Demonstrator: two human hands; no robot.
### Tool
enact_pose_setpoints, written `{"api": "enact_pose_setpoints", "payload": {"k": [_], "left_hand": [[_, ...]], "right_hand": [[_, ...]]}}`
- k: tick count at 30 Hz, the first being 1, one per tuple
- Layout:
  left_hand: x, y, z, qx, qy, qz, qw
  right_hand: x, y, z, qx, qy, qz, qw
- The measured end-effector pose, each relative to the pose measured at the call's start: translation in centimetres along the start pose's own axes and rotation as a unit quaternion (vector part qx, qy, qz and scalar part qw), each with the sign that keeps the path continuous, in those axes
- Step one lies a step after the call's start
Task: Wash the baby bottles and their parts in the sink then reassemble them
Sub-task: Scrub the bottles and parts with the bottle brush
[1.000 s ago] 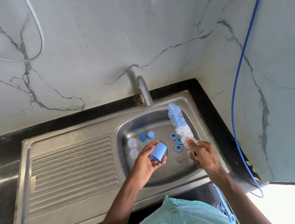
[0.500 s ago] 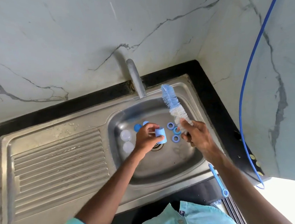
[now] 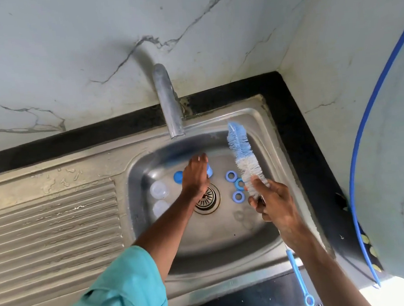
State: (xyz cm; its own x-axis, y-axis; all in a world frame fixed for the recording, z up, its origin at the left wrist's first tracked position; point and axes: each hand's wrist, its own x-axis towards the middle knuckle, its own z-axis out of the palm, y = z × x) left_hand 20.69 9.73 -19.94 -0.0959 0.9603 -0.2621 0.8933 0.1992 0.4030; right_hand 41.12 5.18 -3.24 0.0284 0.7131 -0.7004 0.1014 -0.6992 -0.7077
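Marble-patterned wall (image 3: 89, 52) above a steel sink (image 3: 51, 171) whose ribbed draining board runs off the left edge, set in a black counter (image 3: 291, 120). A blue cord (image 3: 356, 144) curves down the right wall, its top cut off. The tap (image 3: 169, 107) ends over the basin's far side. A teal sleeve (image 3: 115, 294) covers the left upper arm. The bottle brush (image 3: 242, 156) slants across the basin's right side, bristles up; the arm hides the middle of its blue handle, whose loop shows near the bottom edge. The right hand (image 3: 276, 205) is curled around the brush just below the bristles. The left hand (image 3: 195, 175) lies palm down over a blue cap (image 3: 210, 171), mostly hidden beneath it; whether it grips cannot be told. On the basin floor: the drain (image 3: 208, 198), partly covered by the left wrist; two clear domed parts (image 3: 159, 189), the nearer faint; a blue lid (image 3: 178, 177) at the hand's left; three blue rings (image 3: 230, 176) clustered beside the bristles.
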Motion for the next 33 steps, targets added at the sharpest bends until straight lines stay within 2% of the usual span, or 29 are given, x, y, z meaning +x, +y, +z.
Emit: {"api": "enact_pose_setpoints", "payload": {"k": [4, 10, 15, 20, 25, 30, 33], "left_hand": [[1.7, -0.9, 1.4, 0.095, -0.003, -0.002, 0.995], [2.6, -1.0, 2.4, 0.126, -0.013, 0.013, 0.992], [2.3, -1.0, 3.1, 0.124, -0.009, 0.020, 0.992], [1.0, -1.0, 3.0, 0.086, 0.033, 0.024, 0.995], [-1.5, -0.1, 2.3, 0.030, 0.088, 0.061, 0.994], [-4.4, 1.5, 2.2, 0.003, 0.119, 0.142, 0.983], [-5.3, 2.5, 2.8, -0.007, 0.107, 0.171, 0.979]], "right_hand": [[-0.3, -0.1, -0.6, 0.023, -0.003, -0.007, 1.000], [-0.4, -0.1, -1.5, 0.051, -0.009, 0.004, 0.999], [0.1, 0.6, -2.0, 0.021, -0.007, 0.012, 1.000], [0.3, 0.8, -2.3, 0.005, -0.007, 0.007, 1.000], [0.1, 0.5, -2.7, -0.010, -0.012, -0.008, 1.000], [-0.2, 1.0, -3.5, -0.106, 0.017, -0.058, 0.992], [-0.6, 1.4, -3.8, -0.151, 0.028, -0.064, 0.986]]}}
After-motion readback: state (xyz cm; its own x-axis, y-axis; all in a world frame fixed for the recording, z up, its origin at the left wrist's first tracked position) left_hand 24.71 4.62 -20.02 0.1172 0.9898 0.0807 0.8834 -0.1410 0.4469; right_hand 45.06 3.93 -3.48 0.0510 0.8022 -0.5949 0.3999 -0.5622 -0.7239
